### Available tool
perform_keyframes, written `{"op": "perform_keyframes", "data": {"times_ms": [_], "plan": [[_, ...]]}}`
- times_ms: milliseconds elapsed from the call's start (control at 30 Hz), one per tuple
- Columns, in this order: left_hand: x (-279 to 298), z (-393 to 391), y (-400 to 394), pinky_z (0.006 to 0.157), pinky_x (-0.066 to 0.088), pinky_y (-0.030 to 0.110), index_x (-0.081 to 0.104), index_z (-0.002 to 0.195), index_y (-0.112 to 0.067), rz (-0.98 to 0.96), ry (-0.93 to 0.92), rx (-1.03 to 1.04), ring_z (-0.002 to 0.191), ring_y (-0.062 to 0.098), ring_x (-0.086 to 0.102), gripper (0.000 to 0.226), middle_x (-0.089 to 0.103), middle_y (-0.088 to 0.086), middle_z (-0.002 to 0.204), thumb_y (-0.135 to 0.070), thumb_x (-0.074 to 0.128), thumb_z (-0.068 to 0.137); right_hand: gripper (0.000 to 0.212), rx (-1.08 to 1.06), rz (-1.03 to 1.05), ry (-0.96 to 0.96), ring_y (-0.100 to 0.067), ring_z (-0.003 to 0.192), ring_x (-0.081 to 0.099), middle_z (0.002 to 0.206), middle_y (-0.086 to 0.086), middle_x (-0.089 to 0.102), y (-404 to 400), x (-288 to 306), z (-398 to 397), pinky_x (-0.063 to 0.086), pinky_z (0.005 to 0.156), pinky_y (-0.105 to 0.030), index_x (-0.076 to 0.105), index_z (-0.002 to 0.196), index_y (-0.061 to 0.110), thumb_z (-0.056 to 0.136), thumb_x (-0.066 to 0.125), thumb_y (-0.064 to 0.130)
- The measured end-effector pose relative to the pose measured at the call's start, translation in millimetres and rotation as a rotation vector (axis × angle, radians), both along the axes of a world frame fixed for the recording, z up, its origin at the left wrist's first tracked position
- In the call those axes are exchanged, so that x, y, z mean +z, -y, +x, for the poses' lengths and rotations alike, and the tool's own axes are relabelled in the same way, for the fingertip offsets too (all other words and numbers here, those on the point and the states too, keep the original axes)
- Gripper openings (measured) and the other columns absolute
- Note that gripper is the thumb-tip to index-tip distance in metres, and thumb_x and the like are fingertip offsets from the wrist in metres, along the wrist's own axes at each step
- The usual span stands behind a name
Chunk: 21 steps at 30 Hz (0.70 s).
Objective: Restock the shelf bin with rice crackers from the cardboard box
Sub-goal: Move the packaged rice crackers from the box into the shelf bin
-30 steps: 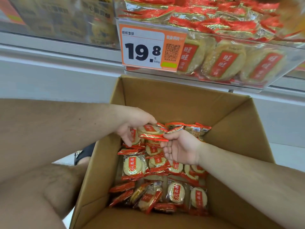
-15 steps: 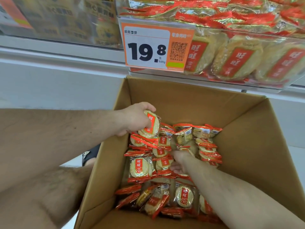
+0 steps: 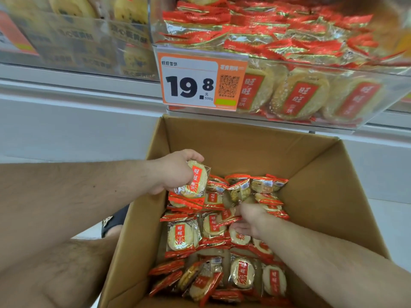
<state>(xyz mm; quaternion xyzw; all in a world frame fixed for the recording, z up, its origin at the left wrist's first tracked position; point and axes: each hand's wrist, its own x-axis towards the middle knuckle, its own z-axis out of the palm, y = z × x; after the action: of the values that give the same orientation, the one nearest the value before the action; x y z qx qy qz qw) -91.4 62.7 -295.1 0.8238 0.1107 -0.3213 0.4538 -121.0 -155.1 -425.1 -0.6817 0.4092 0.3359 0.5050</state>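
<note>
Inside the cardboard box (image 3: 315, 174) — my left hand (image 3: 175, 172) grips a cracker packet (image 3: 196, 180); my right hand (image 3: 249, 221) pinches another packet (image 3: 229, 220) — shelf bin (image 3: 289, 63) above.

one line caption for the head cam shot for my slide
Left hand holds a rice cracker pack while right hand digs in the cardboard box below the shelf bin.

You see a matt brown cardboard box (image 3: 311, 165) at six o'clock, glossy plastic-wrapped rice crackers (image 3: 181, 236) inside, and a clear, shiny plastic shelf bin (image 3: 367, 70) at one o'clock.
</note>
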Motion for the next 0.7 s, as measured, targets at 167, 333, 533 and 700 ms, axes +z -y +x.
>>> {"op": "perform_keyframes", "data": {"times_ms": [167, 333, 533, 700], "plan": [[17.4, -2.7, 11.3, 0.074, 0.053, 0.042, 0.056, 0.111, -0.044, -0.036, 0.056, -0.013, 0.085, 0.028, 0.06, 0.053, 0.063, 0.01, 0.112, -0.002, 0.056, 0.08, 0.024, 0.096, -0.009, 0.161, -0.027, 0.065, 0.072, 0.101, -0.019, 0.067, 36.5, 96.3, -11.4, 0.055, 0.048, -0.027, 0.055, 0.105, 0.006, 0.085, 0.055, -0.007], [41.6, -8.8, 25.3, 0.087, 0.05, 0.041, 0.056, 0.119, -0.038, -0.152, 0.159, 0.002, 0.102, 0.026, 0.063, 0.03, 0.064, 0.005, 0.116, -0.026, 0.057, 0.091, 0.035, 0.088, 0.153, 0.238, -0.03, 0.08, 0.071, 0.118, -0.023, 0.065, 57.6, 176.2, -34.7, 0.054, 0.054, -0.028, 0.057, 0.108, 0.005, 0.081, 0.044, -0.011], [80.1, -26.8, 50.7, 0.094, 0.05, 0.047, 0.068, 0.106, -0.037, -0.435, 0.217, 0.079, 0.109, 0.033, 0.064, 0.033, 0.07, 0.001, 0.114, -0.051, 0.038, 0.1, 0.024, 0.13, 0.317, 0.408, -0.021, 0.072, 0.062, 0.085, -0.01, 0.068, 44.6, 235.8, -49.9, 0.05, 0.061, -0.03, 0.059, 0.084, 0.009, 0.08, 0.043, -0.009], [105.5, -43.9, 65.4, 0.101, 0.047, 0.055, 0.064, 0.113, -0.04, -0.57, 0.266, 0.057, 0.109, 0.027, 0.066, 0.032, 0.073, -0.004, 0.109, -0.059, 0.051, 0.091, 0.025, 0.164, 0.228, 0.555, -0.017, 0.059, 0.047, 0.071, -0.007, 0.053, 28.3, 251.4, -45.3, 0.034, 0.049, -0.027, 0.053, 0.069, 0.013, 0.078, 0.051, -0.011]]}}
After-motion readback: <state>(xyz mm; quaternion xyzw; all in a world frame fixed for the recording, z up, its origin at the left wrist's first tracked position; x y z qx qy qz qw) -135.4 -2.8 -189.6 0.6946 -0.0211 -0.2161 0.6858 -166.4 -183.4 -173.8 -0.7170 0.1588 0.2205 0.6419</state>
